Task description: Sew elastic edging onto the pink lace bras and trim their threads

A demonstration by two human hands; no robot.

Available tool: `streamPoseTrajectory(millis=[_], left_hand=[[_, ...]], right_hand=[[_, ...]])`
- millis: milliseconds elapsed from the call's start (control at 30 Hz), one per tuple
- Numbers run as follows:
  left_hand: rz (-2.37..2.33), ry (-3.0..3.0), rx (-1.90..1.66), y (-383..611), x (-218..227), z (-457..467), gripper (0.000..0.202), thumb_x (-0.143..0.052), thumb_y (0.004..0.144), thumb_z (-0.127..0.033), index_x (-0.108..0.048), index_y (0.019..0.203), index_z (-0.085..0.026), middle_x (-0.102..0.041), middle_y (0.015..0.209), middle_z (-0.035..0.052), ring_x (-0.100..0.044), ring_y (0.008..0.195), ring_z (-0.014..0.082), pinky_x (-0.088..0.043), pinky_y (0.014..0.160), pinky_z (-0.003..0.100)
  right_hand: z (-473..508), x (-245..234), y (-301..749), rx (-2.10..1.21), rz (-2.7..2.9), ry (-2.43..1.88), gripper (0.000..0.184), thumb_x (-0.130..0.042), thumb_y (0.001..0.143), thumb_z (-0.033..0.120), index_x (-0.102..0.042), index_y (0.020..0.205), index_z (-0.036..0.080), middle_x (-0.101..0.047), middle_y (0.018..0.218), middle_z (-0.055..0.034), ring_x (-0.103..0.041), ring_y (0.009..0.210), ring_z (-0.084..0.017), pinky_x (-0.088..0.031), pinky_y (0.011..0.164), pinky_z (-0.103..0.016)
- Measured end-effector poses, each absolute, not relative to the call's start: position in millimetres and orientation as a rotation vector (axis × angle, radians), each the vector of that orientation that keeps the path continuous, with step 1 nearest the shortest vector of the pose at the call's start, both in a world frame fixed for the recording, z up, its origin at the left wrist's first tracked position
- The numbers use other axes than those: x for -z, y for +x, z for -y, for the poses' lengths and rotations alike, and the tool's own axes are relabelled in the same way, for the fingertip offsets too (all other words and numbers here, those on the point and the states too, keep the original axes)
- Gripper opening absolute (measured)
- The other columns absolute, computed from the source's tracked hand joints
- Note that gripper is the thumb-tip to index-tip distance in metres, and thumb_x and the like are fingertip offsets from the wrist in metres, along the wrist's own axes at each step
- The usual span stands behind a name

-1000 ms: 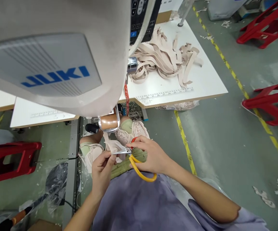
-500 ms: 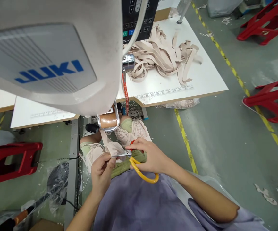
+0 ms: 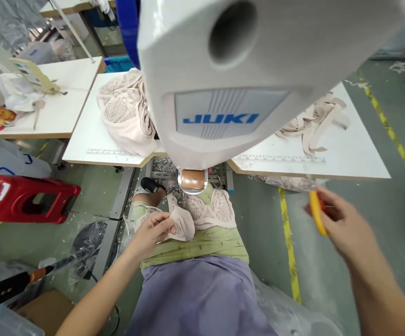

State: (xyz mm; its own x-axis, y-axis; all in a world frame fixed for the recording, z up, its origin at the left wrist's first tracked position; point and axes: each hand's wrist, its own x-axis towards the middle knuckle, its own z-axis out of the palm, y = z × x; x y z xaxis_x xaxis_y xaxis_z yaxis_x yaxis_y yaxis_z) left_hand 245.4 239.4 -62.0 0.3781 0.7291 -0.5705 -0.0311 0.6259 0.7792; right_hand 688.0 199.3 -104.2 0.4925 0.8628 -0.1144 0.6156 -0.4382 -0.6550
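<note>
A pale beige lace bra (image 3: 212,209) lies across the lap, below the metal-framed arm end of the sewing machine. My left hand (image 3: 156,232) pinches the edge of one of its cups, thumb and fingers pressed together. Out to the right, past the lap and in front of the table's edge, my right hand (image 3: 345,224) is wrapped round a pair of scissors (image 3: 317,212). Their yellow handle loop faces me and a bit of red shows between the fingers. Motion blurs this hand, and the blades are hard to make out.
The white JUKI sewing machine (image 3: 219,112) overhangs the lap. Stacked lace bras (image 3: 123,109) lie on the left tabletop, beige strips (image 3: 316,123) on the right. A red stool (image 3: 30,198) stands left; printed rulers run along the table edges.
My right hand has carried the scissors away from the bra, far to the right. My left hand still holds the bra. The view has swung left, bringing the stacked bras into sight.
</note>
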Motion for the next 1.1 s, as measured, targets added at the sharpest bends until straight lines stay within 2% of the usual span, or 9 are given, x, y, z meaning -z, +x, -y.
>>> streamPoseTrajectory(millis=[167, 333, 433, 567, 633, 700, 767, 900, 1100], left_hand=[[-1.117, 0.778, -0.277, 220.0, 73.5, -256.5, 0.042, -0.071, 0.077, -0.056, -0.065, 0.075, -0.014, -0.060, 0.071, 0.0032, -0.027, 0.048, 0.0061, -0.014, 0.048, 0.023], [-1.594, 1.591, -0.304, 187.5, 74.5, -270.9, 0.013, -0.074, 0.071, -0.031, -0.066, 0.075, -0.021, -0.057, 0.061, 0.0006, -0.050, 0.056, 0.0172, -0.029, 0.055, 0.026], [-1.736, 1.662, -0.480, 176.9, 64.3, -267.1, 0.012, -0.067, 0.081, -0.030, -0.061, 0.077, -0.021, -0.062, 0.069, 0.0027, -0.060, 0.066, 0.0199, -0.038, 0.062, 0.027], [-1.537, 1.085, -0.753, 184.7, 49.2, -257.1, 0.028, -0.073, 0.081, -0.041, -0.060, 0.090, -0.019, -0.071, 0.087, 0.0056, -0.071, 0.088, 0.0221, -0.053, 0.075, 0.029], [-1.444, 0.886, -0.834, 193.7, 43.3, -252.6, 0.032, -0.078, 0.078, -0.041, -0.061, 0.092, -0.018, -0.071, 0.089, 0.0043, -0.072, 0.096, 0.0210, -0.055, 0.079, 0.026], [-1.378, 0.772, -0.868, 202.4, 38.7, -248.5, 0.032, -0.081, 0.077, -0.038, -0.062, 0.094, -0.017, -0.071, 0.086, 0.0019, -0.073, 0.095, 0.0180, -0.056, 0.078, 0.022], [-1.337, 0.712, -0.887, 209.3, 35.6, -244.8, 0.032, -0.082, 0.076, -0.035, -0.063, 0.094, -0.017, -0.071, 0.081, 0.0000, -0.074, 0.087, 0.0151, -0.057, 0.075, 0.019], [-1.319, 0.728, -0.947, 216.6, 34.5, -237.3, 0.029, -0.082, 0.077, -0.033, -0.062, 0.093, -0.018, -0.072, 0.076, -0.0013, -0.073, 0.076, 0.0115, -0.057, 0.068, 0.016], [-1.340, 0.767, -0.971, 218.3, 42.0, -228.3, 0.028, -0.080, 0.079, -0.034, -0.063, 0.092, -0.017, -0.074, 0.078, 0.0005, -0.074, 0.076, 0.0127, -0.056, 0.068, 0.017]], right_hand=[[-261.9, 72.2, 747.0, -0.105, 1.170, -2.601, 0.059, -0.067, 0.083, 0.042, -0.060, 0.133, 0.011, -0.070, 0.112, -0.0221, -0.065, 0.096, -0.029, -0.042, 0.071, -0.038], [-304.8, 51.8, 761.3, -0.199, 1.510, -2.747, 0.052, -0.057, 0.091, 0.044, -0.064, 0.129, 0.011, -0.067, 0.114, -0.0271, -0.062, 0.103, -0.033, -0.037, 0.067, -0.040], [-297.3, 64.9, 741.7, -0.217, 1.363, -2.464, 0.045, -0.059, 0.090, 0.040, -0.066, 0.123, 0.011, -0.064, 0.118, -0.0303, -0.059, 0.109, -0.034, -0.038, 0.072, -0.044], [-274.8, 109.0, 658.7, -0.688, 0.867, -1.949, 0.038, -0.045, 0.095, 0.050, -0.065, 0.101, 0.019, -0.068, 0.087, -0.0170, -0.062, 0.068, -0.021, -0.047, 0.059, -0.037], [-280.6, 130.4, 601.8, -1.522, 0.598, -1.490, 0.032, -0.052, 0.094, 0.047, -0.066, 0.097, 0.018, -0.069, 0.090, -0.0125, -0.065, 0.071, -0.018, -0.055, 0.066, -0.031], [-307.2, 147.0, 553.5, -1.931, 0.205, -1.139, 0.038, -0.040, 0.100, 0.043, -0.066, 0.105, 0.015, -0.071, 0.103, -0.0145, -0.069, 0.086, -0.019, -0.060, 0.073, -0.031], [-346.1, 160.5, 526.4, -1.863, -0.068, -0.953, 0.044, -0.026, 0.105, 0.036, -0.064, 0.105, 0.014, -0.072, 0.101, -0.0142, -0.070, 0.094, -0.019, -0.062, 0.075, -0.033], [-390.1, 190.7, 534.6, -1.492, -0.143, -1.020, 0.048, -0.018, 0.106, 0.018, -0.060, 0.082, 0.020, -0.064, 0.068, 0.0008, -0.065, 0.064, -0.009, -0.058, 0.059, -0.018], [-295.9, 237.6, 613.0, -1.164, -0.080, -1.409, 0.041, -0.043, 0.105, 0.029, -0.048, 0.066, 0.017, -0.035, 0.050, 0.0104, -0.027, 0.036, -0.004, -0.034, 0.036, -0.015]])
